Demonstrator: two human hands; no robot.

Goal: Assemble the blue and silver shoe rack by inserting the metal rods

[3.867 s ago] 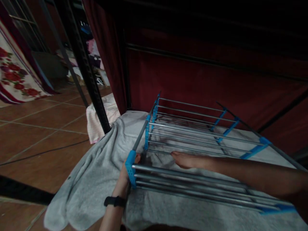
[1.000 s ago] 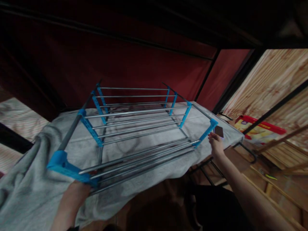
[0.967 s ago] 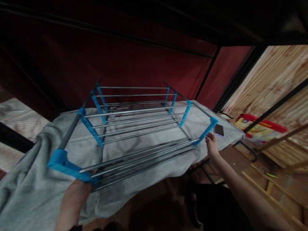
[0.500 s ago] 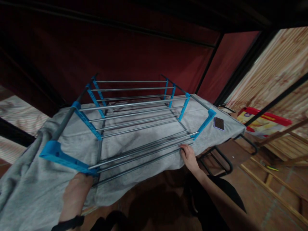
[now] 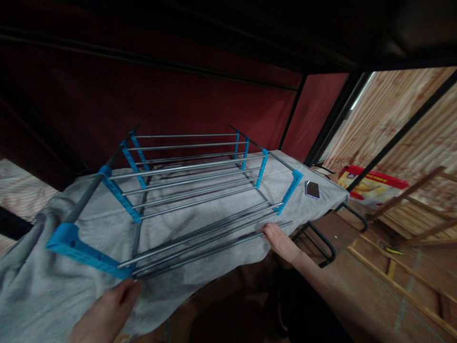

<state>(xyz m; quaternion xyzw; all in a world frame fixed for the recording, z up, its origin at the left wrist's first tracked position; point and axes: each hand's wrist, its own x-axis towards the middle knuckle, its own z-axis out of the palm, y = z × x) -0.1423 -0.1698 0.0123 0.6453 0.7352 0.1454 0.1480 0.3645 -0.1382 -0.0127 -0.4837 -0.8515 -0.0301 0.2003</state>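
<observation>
A rack of blue plastic brackets (image 5: 85,252) and grey metal tubes (image 5: 182,166) lies on a grey blanket (image 5: 214,257). My right hand (image 5: 280,240) is closed round a loose-ended metal rod (image 5: 228,242) along the rack's front, near its right end. That right end sticks out past my fingers, apart from the right front bracket (image 5: 290,190). At the front left corner, my left hand (image 5: 107,309) has its fingers curled together at the rod's left end, just below the left bracket's lower end. The exact contact of its fingertips is partly hidden.
A phone (image 5: 312,189) lies on the blanket at the right. Beyond are a black metal-framed stool (image 5: 321,247), a red and yellow box (image 5: 373,185) and wooden frames (image 5: 396,281) on the floor. A dark red panel (image 5: 178,105) stands behind the rack.
My left hand has shifted from the left bracket's lower end to the rod's end. The rod's right end has dropped lower, away from the right bracket. The view has shifted slightly.
</observation>
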